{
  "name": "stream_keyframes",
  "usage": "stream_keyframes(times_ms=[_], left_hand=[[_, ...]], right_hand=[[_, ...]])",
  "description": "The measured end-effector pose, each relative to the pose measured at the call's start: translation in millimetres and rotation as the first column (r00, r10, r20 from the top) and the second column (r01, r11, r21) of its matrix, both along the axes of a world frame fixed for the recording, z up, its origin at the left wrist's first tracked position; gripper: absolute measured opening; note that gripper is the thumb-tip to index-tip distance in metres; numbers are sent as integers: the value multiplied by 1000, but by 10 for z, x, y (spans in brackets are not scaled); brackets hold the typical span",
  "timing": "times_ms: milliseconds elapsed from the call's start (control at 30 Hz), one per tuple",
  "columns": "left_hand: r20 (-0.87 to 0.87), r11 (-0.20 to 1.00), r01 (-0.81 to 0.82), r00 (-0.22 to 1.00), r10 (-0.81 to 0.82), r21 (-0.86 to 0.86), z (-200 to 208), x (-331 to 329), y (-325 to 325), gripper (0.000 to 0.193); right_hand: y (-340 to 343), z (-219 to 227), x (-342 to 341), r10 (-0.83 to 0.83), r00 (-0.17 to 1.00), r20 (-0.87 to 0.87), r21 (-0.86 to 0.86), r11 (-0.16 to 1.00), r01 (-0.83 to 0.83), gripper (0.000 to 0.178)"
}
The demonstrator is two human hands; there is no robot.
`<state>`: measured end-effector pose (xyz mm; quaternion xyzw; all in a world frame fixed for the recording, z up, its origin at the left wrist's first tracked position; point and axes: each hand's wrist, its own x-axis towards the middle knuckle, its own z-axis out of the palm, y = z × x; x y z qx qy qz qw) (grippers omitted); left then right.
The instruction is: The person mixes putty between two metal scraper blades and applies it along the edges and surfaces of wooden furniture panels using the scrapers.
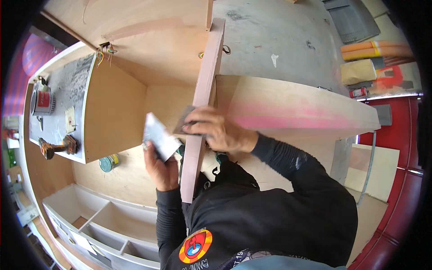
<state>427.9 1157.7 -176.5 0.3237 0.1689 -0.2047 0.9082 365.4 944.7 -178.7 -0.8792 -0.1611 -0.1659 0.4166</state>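
Workshop, unfinished plywood cabinet (135, 94) filling frame centre. Right hand (216, 130) grip clamped on grey scraper (184, 120) against pink-edged divider (204, 96). Left hand (163, 168) grip closed round metal plate (158, 136), centre. Risk: scraper slipping off narrow edge, gouging plywood.

We count two hands, the left hand (163, 168) and the right hand (220, 130), two scraper blades (158, 135), two tins, a red one (43, 102) and a small green one (108, 162), one cordless drill (56, 147), and one pink-edged board (202, 105)
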Motion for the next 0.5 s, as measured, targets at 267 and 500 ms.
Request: stream_keyframes(times_ms=[267,500], left_hand=[[185,991,-123,977,111,59,196,197,717,35],[115,955,-137,987,110,265,42,-92,882,44]], right_hand=[[-2055,-722,939,-779,626,-22,211,609,765,42],[-2144,-1168,1493,-763,612,-209,475,468,746,41]])
